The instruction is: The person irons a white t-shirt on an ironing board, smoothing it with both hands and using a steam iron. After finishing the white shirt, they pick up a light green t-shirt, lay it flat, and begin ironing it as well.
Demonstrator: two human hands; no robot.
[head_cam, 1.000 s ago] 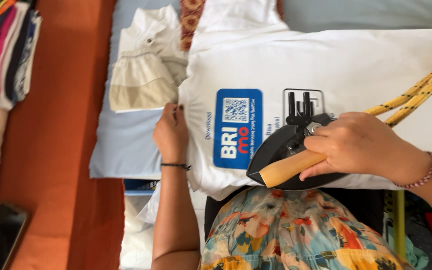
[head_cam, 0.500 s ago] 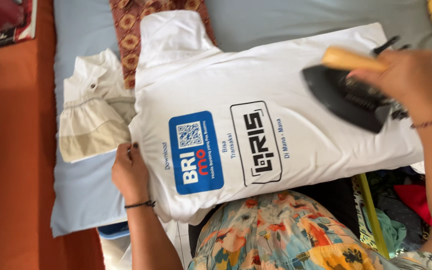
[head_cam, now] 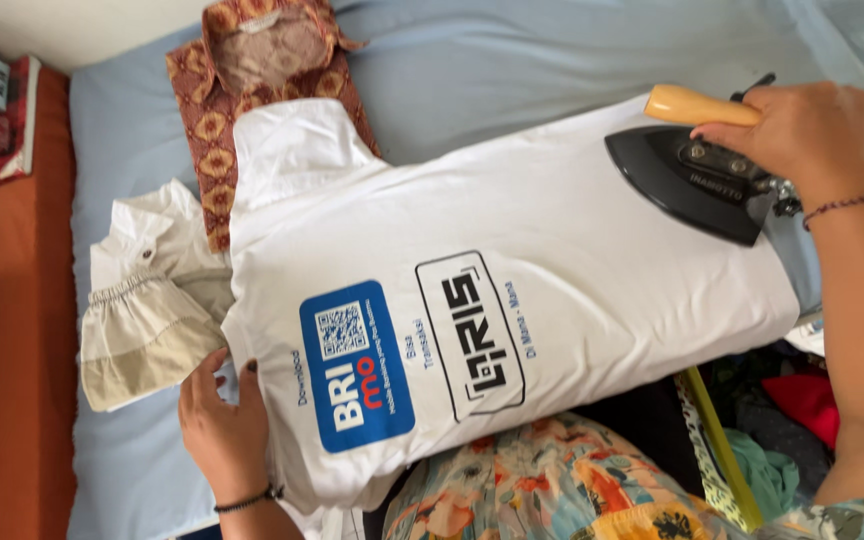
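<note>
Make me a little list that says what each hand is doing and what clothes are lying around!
Left hand: pressing flat on the edge of the white T-shirt, fingers spread
Right hand: gripping the wooden handle of the black iron
Iron: resting on the T-shirt near its hem
T-shirt: spread out, with a blue square and a black outlined print
Nearby clothes: cream garment beside the left hand, brown patterned shirt under the T-shirt's collar
Surface: light blue sheet

A blue rectangular printed label [head_cam: 356,365] with a small white code square is lying on the white shirt [head_cam: 572,260], a black-outlined rounded box [head_cam: 470,334] sitting just beside it.
</note>
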